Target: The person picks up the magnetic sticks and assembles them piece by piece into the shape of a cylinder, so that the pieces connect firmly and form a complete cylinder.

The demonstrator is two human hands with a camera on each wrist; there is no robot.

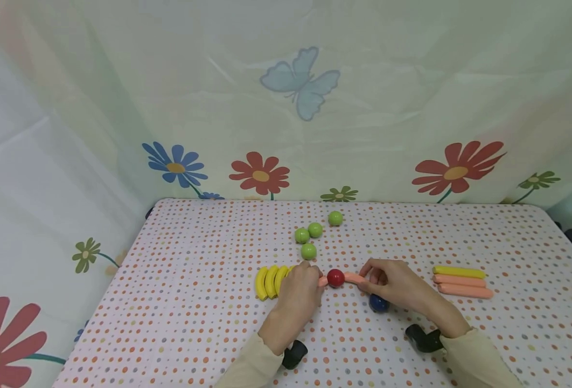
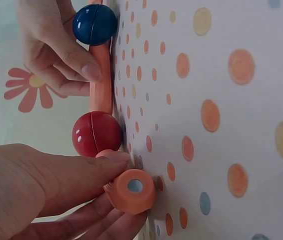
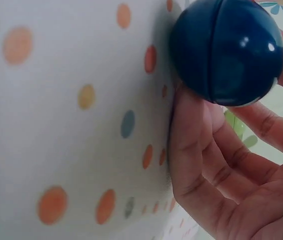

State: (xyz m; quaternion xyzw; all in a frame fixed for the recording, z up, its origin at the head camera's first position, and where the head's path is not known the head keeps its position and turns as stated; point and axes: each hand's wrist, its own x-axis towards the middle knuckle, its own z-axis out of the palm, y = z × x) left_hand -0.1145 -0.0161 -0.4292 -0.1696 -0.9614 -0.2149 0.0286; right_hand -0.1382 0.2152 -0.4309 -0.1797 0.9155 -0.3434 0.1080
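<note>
A glossy red ball (image 1: 336, 278) sits between two peach rods near the table's middle. My left hand (image 1: 299, 291) pinches the left peach rod (image 2: 136, 200) between thumb and fingers; its near end shows a round silver disc in the left wrist view. The other peach rod (image 1: 353, 277) runs from the red ball to a dark blue ball (image 1: 378, 303). Thumb and fingers of my right hand (image 1: 402, 283) pinch that rod. In the right wrist view the blue ball (image 3: 229, 52) is close by the fingers and hides the rod behind it.
Several yellow curved pieces (image 1: 263, 283) lie side by side left of my left hand, partly covered by it. Several green balls (image 1: 308, 251) are scattered farther back. On the right lie a yellow stick (image 1: 459, 271) and two peach sticks (image 1: 465, 291) on the dotted tablecloth (image 1: 184, 302).
</note>
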